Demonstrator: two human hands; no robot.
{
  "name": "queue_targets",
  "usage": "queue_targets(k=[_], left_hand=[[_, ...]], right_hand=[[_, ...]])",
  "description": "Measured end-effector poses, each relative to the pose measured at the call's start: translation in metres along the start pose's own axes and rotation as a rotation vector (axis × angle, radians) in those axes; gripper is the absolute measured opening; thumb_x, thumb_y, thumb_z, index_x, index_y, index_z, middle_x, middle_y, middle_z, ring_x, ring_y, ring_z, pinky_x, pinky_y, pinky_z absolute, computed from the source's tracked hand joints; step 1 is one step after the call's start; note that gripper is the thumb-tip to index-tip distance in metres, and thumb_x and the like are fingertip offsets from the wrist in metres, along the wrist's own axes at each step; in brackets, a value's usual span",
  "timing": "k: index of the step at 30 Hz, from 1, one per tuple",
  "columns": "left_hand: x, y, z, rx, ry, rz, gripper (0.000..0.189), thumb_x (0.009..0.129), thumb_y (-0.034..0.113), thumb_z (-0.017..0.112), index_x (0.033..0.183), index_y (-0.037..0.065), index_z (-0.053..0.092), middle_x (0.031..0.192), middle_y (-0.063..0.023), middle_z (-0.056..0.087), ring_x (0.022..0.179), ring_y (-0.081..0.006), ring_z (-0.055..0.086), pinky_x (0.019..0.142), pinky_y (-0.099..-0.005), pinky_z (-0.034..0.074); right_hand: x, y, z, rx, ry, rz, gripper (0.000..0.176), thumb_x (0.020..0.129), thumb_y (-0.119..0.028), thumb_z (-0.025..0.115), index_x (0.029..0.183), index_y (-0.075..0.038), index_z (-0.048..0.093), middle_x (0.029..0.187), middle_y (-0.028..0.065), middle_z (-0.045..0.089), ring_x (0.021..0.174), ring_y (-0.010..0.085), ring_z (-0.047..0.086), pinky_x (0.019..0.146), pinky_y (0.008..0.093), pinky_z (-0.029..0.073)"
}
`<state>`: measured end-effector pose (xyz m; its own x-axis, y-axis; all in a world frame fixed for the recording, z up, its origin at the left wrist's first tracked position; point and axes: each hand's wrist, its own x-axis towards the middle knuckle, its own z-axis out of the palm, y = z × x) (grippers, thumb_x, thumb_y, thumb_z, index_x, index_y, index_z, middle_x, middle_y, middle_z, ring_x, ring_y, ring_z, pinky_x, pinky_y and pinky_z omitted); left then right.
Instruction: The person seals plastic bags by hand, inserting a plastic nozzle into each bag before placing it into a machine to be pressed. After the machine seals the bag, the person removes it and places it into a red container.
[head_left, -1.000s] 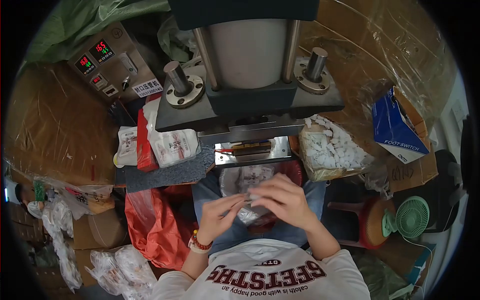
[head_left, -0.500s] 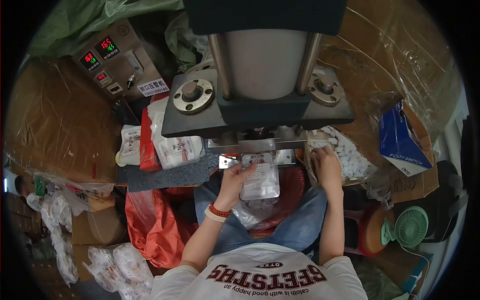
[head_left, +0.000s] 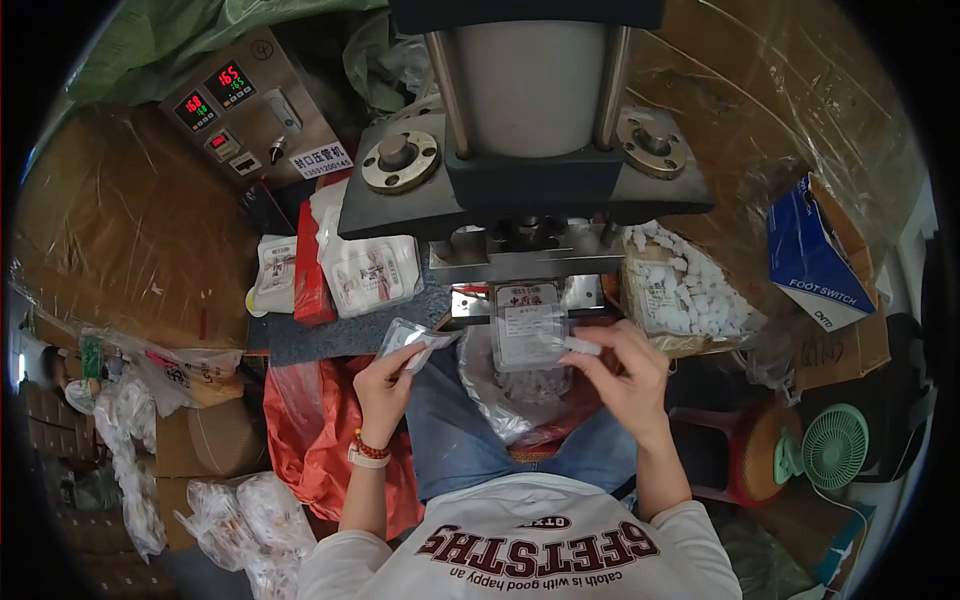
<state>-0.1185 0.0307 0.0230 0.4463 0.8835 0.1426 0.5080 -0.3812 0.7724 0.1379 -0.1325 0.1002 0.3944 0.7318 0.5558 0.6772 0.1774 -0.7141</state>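
Note:
My left hand is closed on a clear plastic pack, held left of the press with its fingers at the lower edge. Between the thumb and fingers of my right hand is a small white piece, right at the lower right edge of another clear pack. That printed pack has its upper end at the metal plate under the press. Below it, a clear plastic bag with contents sits between the knees.
Right of the press is a box of white pieces, with a blue carton beyond. More packs lie on the grey mat to the left, by a control panel. A green fan stands at right.
My left hand has moved left from the printed pack and now holds another pack. My right hand has come from the box of white pieces to the printed pack, pinching a white piece.

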Motion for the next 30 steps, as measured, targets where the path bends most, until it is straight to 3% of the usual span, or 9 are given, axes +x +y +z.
queue_targets(k=[2, 6, 12, 16, 18, 21, 22, 25, 30], left_hand=[[-0.008, 0.022, 0.009, -0.072, 0.062, 0.117, 0.033, 0.072, -0.006, 0.060, 0.100, 0.007, 0.072, 0.095, -0.0093, 0.071, 0.097, -0.0253, 0.068, 0.078, -0.0320, 0.054], [-0.018, 0.069, 0.016, 0.044, 0.117, 0.493, 0.037, 0.070, -0.007, 0.059, 0.101, 0.008, 0.071, 0.100, -0.0067, 0.071, 0.098, -0.0239, 0.067, 0.079, -0.0324, 0.054], [-0.021, 0.087, 0.022, -0.166, -0.125, 0.625, 0.032, 0.071, -0.003, 0.066, 0.101, 0.007, 0.071, 0.092, -0.0097, 0.071, 0.082, -0.0233, 0.070, 0.066, -0.0292, 0.053], [-0.006, 0.066, 0.071, -0.220, -0.362, 0.136, 0.017, 0.086, 0.015, 0.070, 0.092, -0.001, 0.072, 0.070, -0.0066, 0.068, 0.059, -0.0046, 0.057, 0.057, -0.0210, 0.045], [0.005, 0.060, 0.098, -0.794, -0.360, -0.302, 0.021, 0.088, 0.018, 0.070, 0.089, -0.003, 0.071, 0.071, -0.0012, 0.068, 0.062, -0.0025, 0.053, 0.056, -0.0204, 0.043], [0.034, 0.073, 0.101, -0.960, -0.336, -0.292, 0.022, 0.089, 0.019, 0.068, 0.093, -0.002, 0.070, 0.084, -0.0025, 0.069, 0.072, -0.0052, 0.059, 0.065, -0.0219, 0.046], [0.042, 0.075, 0.102, -1.048, -0.314, -0.302, 0.021, 0.089, 0.019, 0.068, 0.095, -0.002, 0.070, 0.087, -0.0037, 0.069, 0.076, -0.0057, 0.060, 0.069, -0.0226, 0.047], [0.050, 0.064, 0.105, -1.047, -0.407, -0.378, 0.023, 0.089, 0.019, 0.068, 0.098, -0.001, 0.069, 0.091, -0.0038, 0.069, 0.079, -0.0070, 0.061, 0.072, -0.0236, 0.048], [0.063, 0.054, 0.080, -0.566, -0.349, -0.316, 0.041, 0.083, 0.033, 0.074, 0.102, -0.003, 0.068, 0.093, -0.0067, 0.070, 0.078, -0.0112, 0.062, 0.071, -0.0274, 0.048]], right_hand=[[0.002, -0.010, 0.014, -0.092, -0.062, -0.226, 0.027, 0.069, -0.012, 0.077, 0.091, -0.002, 0.066, 0.077, 0.0080, 0.060, 0.067, 0.0259, 0.056, 0.064, 0.0366, 0.046], [-0.002, -0.011, 0.039, -0.144, -0.236, -0.381, 0.024, 0.072, -0.016, 0.076, 0.090, -0.004, 0.066, 0.075, 0.0064, 0.057, 0.066, 0.0248, 0.055, 0.058, 0.0331, 0.045], [-0.002, -0.015, 0.009, 0.242, -0.316, -0.193, 0.042, 0.073, -0.013, 0.078, 0.111, -0.004, 0.063, 0.075, 0.0065, 0.055, 0.063, 0.0169, 0.053, 0.058, 0.0288, 0.044], [0.002, 0.005, 0.012, 0.131, -0.124, 0.217, 0.044, 0.076, -0.011, 0.077, 0.115, -0.002, 0.061, 0.066, 0.0013, 0.050, 0.061, 0.0087, 0.046, 0.055, 0.0233, 0.039], [0.011, 0.009, -0.012, 0.010, -0.026, 0.262, 0.038, 0.079, -0.010, 0.074, 0.114, -0.002, 0.062, 0.067, 0.0014, 0.050, 0.062, 0.0073, 0.045, 0.054, 0.0223, 0.037], [0.026, 0.034, -0.039, -0.312, 0.155, 0.235, 0.030, 0.084, -0.013, 0.068, 0.112, -0.002, 0.063, 0.073, 0.0066, 0.056, 0.063, 0.0142, 0.048, 0.059, 0.0271, 0.041], [0.031, 0.048, -0.040, -0.494, 0.175, 0.201, 0.023, 0.086, -0.014, 0.065, 0.105, -0.001, 0.064, 0.082, 0.0119, 0.061, 0.069, 0.0250, 0.055, 0.066, 0.0352, 0.046], [0.019, 0.127, -0.027, -0.795, 0.026, 0.036, 0.017, 0.086, -0.011, 0.062, 0.098, 0.001, 0.064, 0.090, 0.0160, 0.062, 0.078, 0.0338, 0.059, 0.071, 0.0420, 0.047], [0.014, 0.127, -0.025, -0.591, -0.017, 0.240, 0.014, 0.087, -0.008, 0.060, 0.096, 0.002, 0.063, 0.090, 0.0184, 0.061, 0.082, 0.0367, 0.059, 0.073, 0.0425, 0.047]])
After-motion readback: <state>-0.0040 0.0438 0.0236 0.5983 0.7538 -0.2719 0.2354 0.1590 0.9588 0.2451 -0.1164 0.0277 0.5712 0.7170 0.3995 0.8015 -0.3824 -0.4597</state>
